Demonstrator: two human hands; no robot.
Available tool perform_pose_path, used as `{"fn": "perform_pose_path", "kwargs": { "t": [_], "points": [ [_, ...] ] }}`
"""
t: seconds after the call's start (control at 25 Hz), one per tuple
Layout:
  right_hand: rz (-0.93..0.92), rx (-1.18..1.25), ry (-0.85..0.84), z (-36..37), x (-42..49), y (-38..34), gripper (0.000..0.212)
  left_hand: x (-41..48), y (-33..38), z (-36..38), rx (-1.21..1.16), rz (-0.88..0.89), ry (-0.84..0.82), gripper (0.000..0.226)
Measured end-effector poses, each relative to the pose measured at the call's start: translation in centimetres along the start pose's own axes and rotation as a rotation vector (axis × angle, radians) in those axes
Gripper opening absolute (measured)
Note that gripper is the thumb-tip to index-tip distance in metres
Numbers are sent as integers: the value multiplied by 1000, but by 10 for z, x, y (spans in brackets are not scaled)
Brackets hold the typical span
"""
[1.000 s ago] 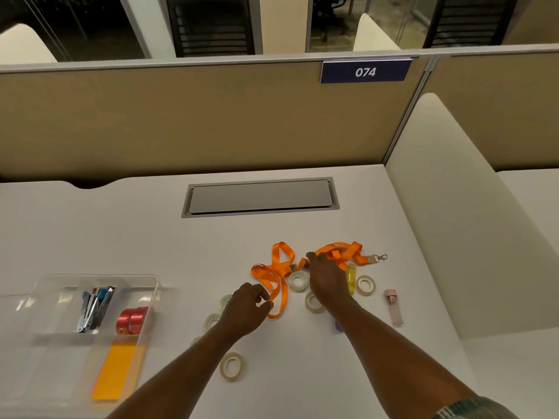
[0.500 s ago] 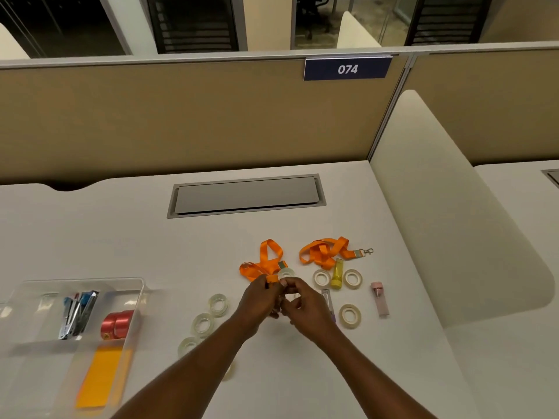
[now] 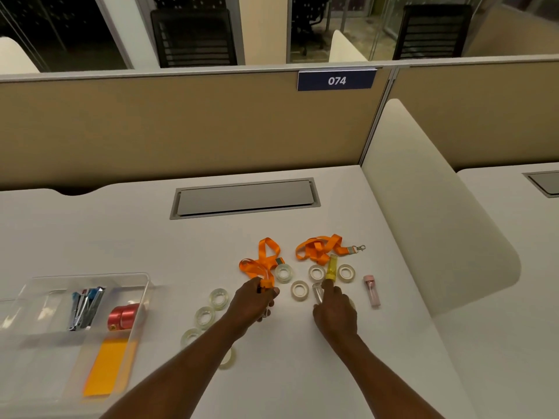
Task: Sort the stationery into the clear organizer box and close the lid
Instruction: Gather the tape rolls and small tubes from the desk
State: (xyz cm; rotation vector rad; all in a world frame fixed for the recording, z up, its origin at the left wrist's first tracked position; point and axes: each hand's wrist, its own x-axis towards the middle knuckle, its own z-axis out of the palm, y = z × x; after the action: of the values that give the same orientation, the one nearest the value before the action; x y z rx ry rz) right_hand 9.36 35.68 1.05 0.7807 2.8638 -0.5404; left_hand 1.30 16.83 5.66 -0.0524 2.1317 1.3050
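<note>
Box (image 3: 144, 279) far left on desk (image 3: 90, 231): clips (image 3: 86, 306), red ribbon (image 3: 122, 317) and orange pad (image 3: 109, 367) inside. Tape rolls (image 3: 205, 317) loose between box and left hand (image 3: 252, 302). Left hand fingers curled round near end of left lanyard (image 3: 263, 261). Right hand (image 3: 335, 311): index tip touching yellow tube (image 3: 331, 267); clear tube (image 3: 317, 293) beside thumb, cannot tell whether held. Pink tube (image 3: 371, 290) near, apart.

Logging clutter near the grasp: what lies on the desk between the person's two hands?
One clear round tape roll lies on the white desk between the left hand and right hand; the head view shows it.
</note>
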Motion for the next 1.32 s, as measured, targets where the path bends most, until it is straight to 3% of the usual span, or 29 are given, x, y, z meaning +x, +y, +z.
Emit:
{"fn": "perform_pose_path", "kwargs": {
  "t": [0.12,0.24,0.36,0.6,0.72,0.88,1.04,1.32],
  "points": [
    [8,201,77,-5,-5,-2,33,-7,-1,-3,-1,25,13,22],
    [-97,482,54,-11,-12,-10,29,-17,-1,-5,-28,34,21,23],
    [-147,715,-68,-23,-20,-30,36,-29,1,-10,-35,43,63,25],
    [-290,886,-321,-29,-38,-95,43,-51,-7,-65,-58,108,180,9],
    [-253,1030,-404,-26,-45,-144,43,-64,-22,-105,-120,100,90,12],
    [-92,1199,-503,-3,-63,-213,37,-80,-54,-161,-182,95,114,19],
    [92,1239,-656,30,-89,-277,22,-94,-95,-217,-209,-5,171,25],
    [94,1115,-793,76,-130,-374,20,-112,-171,-313,-367,-190,286,26]
  ]
}}
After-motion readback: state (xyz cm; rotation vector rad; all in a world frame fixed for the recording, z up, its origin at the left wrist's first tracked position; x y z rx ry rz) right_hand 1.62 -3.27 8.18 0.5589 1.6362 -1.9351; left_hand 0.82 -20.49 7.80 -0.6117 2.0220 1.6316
